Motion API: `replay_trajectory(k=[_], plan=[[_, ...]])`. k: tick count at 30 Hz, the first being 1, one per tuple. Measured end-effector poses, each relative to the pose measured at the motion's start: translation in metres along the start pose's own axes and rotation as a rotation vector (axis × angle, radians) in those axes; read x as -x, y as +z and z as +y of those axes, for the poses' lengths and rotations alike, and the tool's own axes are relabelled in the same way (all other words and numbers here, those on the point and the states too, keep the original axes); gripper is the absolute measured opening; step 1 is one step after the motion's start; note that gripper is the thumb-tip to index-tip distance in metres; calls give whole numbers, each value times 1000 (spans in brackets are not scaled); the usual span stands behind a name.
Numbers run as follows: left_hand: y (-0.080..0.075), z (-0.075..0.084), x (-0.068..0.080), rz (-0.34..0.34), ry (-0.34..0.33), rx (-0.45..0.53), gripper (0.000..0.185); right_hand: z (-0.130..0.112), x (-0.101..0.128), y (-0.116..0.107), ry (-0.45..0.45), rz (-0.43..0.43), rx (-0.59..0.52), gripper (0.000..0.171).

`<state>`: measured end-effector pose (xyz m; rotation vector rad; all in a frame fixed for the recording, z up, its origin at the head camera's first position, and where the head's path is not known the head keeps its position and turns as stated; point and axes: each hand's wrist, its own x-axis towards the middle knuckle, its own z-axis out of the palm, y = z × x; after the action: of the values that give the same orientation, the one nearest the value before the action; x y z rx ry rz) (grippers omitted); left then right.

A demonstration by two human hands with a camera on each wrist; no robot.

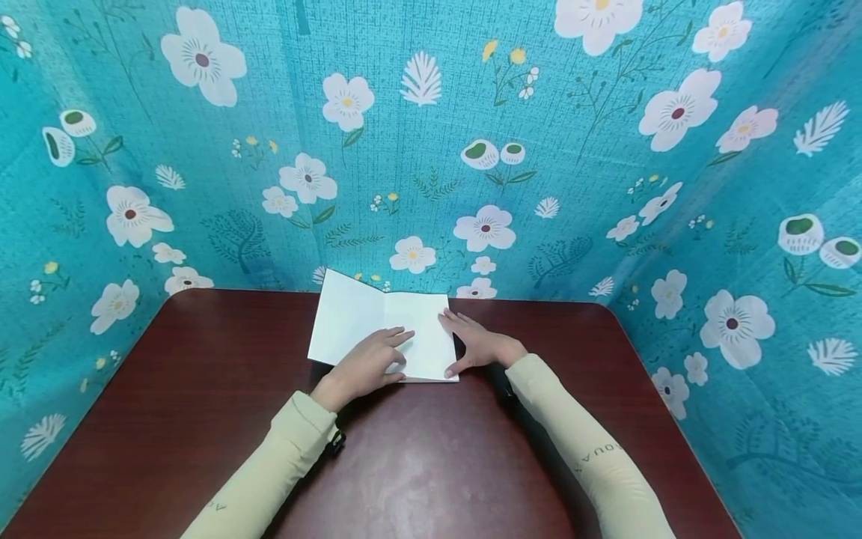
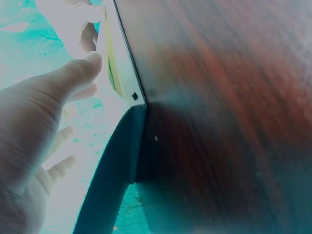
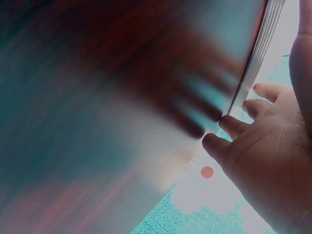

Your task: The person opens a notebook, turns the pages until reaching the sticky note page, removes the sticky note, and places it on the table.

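Observation:
A book with blank white pages lies open near the far edge of the table, its left cover side tilted up. Over the lower middle of the pages is my left hand, fingers loosely bent and spread, thumb by the near edge. My right hand rests along the right edge, fingertips toward the far corner and thumb at the near corner. In the left wrist view, the dark outside of the cover and the spine corner show beside the left thumb. In the right wrist view, fingertips of the right hand meet the page edges.
The glossy dark red-brown table spreads around the book. A blue flowered curtain hangs behind its far edge and along both sides. Both forearms wear pale sleeves, and a dark band sits at the left wrist.

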<state>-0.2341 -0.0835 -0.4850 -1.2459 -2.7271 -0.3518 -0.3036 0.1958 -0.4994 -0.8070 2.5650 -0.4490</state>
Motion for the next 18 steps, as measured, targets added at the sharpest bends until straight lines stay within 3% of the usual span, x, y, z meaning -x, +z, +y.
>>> replay_trajectory(k=[10, 18], plan=[[-6, 14, 4, 115, 113, -293, 19, 7, 3, 1, -20, 17, -9, 122], [-2, 29, 10, 238, 71, -424, 19, 11, 5, -2, -8, 20, -14, 127]])
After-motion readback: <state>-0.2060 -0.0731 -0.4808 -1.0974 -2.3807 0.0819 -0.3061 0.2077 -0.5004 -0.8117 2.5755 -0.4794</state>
